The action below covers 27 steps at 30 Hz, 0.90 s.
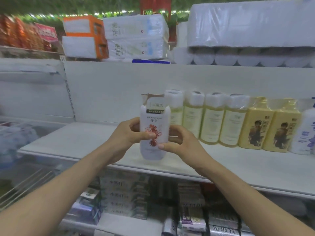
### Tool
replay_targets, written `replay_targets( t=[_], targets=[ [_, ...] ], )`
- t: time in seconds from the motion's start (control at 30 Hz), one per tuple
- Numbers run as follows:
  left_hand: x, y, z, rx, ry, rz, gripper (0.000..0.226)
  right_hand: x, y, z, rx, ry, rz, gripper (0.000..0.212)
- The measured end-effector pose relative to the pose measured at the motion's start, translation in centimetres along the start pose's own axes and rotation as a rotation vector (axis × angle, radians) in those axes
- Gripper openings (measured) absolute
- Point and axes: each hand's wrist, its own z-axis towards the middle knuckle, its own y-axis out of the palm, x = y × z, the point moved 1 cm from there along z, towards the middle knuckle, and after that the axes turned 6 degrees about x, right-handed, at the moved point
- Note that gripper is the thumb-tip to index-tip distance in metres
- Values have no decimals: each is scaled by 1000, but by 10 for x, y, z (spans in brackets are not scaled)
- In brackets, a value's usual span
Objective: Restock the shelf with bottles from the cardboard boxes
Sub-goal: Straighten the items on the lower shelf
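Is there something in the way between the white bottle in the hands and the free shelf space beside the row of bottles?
Nothing visible. The left hand and right hand grip the white bottle at the front of the shelf, and the stretch left of the pale yellow bottles is free.

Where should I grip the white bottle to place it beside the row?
Grip the white bottle at mid-body, from its two narrow sides, as the left hand and right hand do: it is upright, flat-fronted, and its pump top looks too slim.
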Motion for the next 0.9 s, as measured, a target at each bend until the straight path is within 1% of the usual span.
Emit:
replay_targets(
  t=[0.13, 0.2, 0.3, 0.37, 0.53, 0.67, 0.9],
  targets=[
    [-17, -42, 29, -2, -31, -9, 42, 5, 22, 12, 94, 36, -117, 61],
    [-29, -53, 48, -9, -52, -25, 42, 11, 30, 11, 139, 45, -181, 52],
    [-48, -59, 76, -42, -69, -49, 44, 18, 38, 6, 142, 49, -284, 36],
    [-60, -59, 93, -71, -70, -75, 45, 17, 42, 2, 125, 50, -347, 32],
    [-80, -57, 127, -114, -53, -119, 43, 12, 49, 3, 127, 51, -463, 26],
    [-88, -54, 148, -116, -58, -97, 43, 9, 52, 5, 136, 40, -534, 22],
    [-98, -48, 168, -142, -60, -140, 44, 6, 67, 12, 89, 13, -690, 30]
  ],
)
